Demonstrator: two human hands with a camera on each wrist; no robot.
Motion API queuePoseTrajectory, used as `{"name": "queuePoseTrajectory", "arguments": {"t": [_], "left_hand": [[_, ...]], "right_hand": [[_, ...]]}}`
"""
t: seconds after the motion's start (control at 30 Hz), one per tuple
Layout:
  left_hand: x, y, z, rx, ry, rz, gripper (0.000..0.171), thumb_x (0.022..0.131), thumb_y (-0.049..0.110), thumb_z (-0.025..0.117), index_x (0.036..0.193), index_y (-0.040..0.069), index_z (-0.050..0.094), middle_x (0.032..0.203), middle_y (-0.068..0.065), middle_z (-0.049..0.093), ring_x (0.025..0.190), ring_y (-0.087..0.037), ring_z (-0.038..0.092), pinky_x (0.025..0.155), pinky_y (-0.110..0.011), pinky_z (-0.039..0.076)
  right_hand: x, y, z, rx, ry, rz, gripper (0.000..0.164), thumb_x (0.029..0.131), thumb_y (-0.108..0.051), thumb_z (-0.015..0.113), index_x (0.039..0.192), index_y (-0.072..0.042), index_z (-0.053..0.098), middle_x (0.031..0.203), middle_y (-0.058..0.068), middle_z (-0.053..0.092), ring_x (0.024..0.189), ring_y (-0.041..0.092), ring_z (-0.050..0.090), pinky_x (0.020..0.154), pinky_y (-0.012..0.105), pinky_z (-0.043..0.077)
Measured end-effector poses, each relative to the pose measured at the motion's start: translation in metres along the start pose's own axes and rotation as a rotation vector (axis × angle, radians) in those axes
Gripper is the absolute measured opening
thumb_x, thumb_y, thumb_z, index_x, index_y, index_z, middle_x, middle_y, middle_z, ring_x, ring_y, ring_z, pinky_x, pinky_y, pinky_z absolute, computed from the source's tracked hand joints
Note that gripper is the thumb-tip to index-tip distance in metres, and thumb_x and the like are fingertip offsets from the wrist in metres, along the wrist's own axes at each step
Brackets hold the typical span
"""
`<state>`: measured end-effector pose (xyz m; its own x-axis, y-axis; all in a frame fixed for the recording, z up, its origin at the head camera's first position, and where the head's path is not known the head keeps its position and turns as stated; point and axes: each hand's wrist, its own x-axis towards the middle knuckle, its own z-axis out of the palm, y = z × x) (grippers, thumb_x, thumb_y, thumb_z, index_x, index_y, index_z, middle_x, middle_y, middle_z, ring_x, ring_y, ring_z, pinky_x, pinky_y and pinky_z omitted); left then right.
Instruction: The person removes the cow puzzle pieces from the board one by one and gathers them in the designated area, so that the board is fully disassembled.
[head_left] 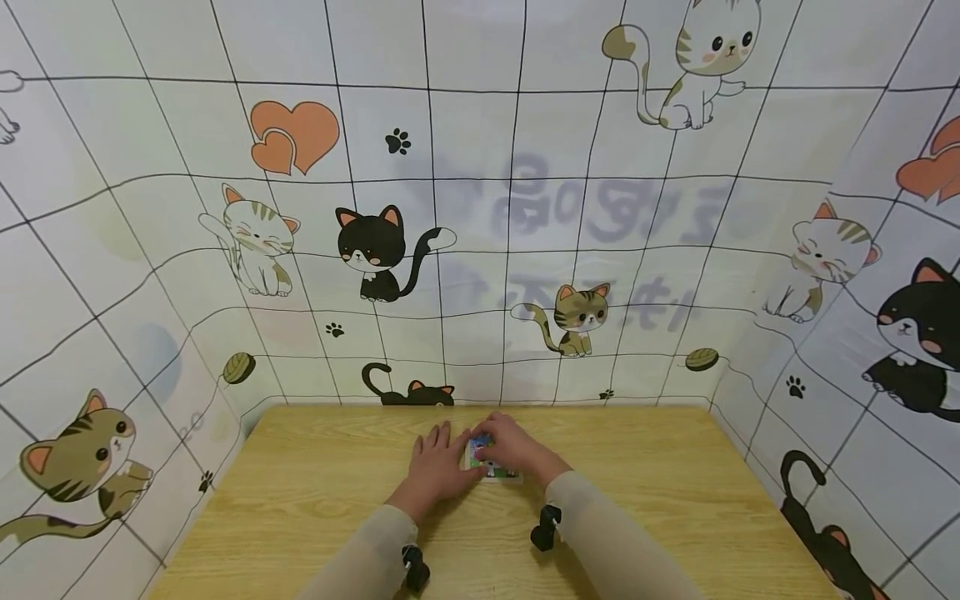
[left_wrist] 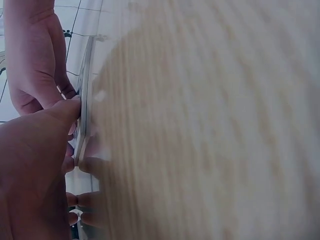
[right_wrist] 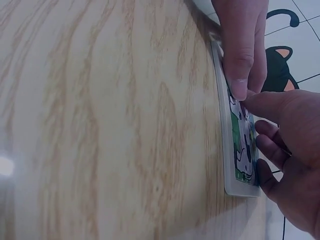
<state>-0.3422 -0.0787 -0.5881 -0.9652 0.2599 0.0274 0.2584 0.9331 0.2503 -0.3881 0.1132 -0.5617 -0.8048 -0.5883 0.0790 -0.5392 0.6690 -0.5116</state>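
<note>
A small flat picture board [head_left: 501,475] with a pale rim and a colourful cartoon print lies on the table between both hands. In the right wrist view the board [right_wrist: 242,150] shows a green and white drawing. My left hand [head_left: 438,467] lies with fingers spread on the wood to its left, its thumb touching the board. My right hand [head_left: 512,446] is bent over the board from the right, its fingertips on the print. Its thumb meets the left thumb in the right wrist view. Whether the right fingers pinch a loose part is hidden.
A light wooden table [head_left: 315,500] runs back to a white cloth wall [head_left: 480,275] with a black grid and cartoon cats. Similar cloth closes both sides. Small black devices [head_left: 415,569] sit at both wrists, over beige sleeves.
</note>
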Motion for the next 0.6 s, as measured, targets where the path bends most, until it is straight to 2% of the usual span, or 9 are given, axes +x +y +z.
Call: {"name": "queuePoseTrajectory", "arguments": {"t": [0.17, 0.3, 0.6], "left_hand": [[0.002, -0.003, 0.003, 0.010, -0.032, -0.007, 0.088, 0.090, 0.079, 0.047, 0.161, 0.029, 0.033, 0.166, -0.018, 0.020, 0.152, -0.041, 0.018, 0.118, -0.066, 0.013], [0.000, -0.002, -0.001, -0.003, -0.043, -0.013, 0.087, 0.090, 0.077, 0.050, 0.160, 0.028, 0.034, 0.166, -0.018, 0.021, 0.152, -0.042, 0.019, 0.117, -0.066, 0.014], [-0.003, 0.002, -0.009, -0.047, -0.020, 0.001, 0.086, 0.089, 0.075, 0.055, 0.157, 0.024, 0.041, 0.164, -0.020, 0.026, 0.151, -0.044, 0.021, 0.116, -0.068, 0.016]], "right_hand": [[0.000, 0.002, 0.003, -0.011, 0.007, -0.025, 0.034, 0.093, -0.020, 0.076, 0.125, -0.010, 0.071, 0.117, 0.007, 0.060, 0.105, 0.024, 0.056, 0.094, 0.043, 0.048], [0.000, 0.004, 0.006, -0.026, 0.014, -0.040, 0.033, 0.094, -0.019, 0.075, 0.126, -0.011, 0.071, 0.117, 0.008, 0.059, 0.104, 0.024, 0.056, 0.092, 0.041, 0.048], [-0.002, 0.004, 0.002, -0.061, 0.000, -0.023, 0.033, 0.096, -0.025, 0.073, 0.129, -0.017, 0.070, 0.116, 0.007, 0.058, 0.099, 0.016, 0.051, 0.089, 0.038, 0.047]]}}
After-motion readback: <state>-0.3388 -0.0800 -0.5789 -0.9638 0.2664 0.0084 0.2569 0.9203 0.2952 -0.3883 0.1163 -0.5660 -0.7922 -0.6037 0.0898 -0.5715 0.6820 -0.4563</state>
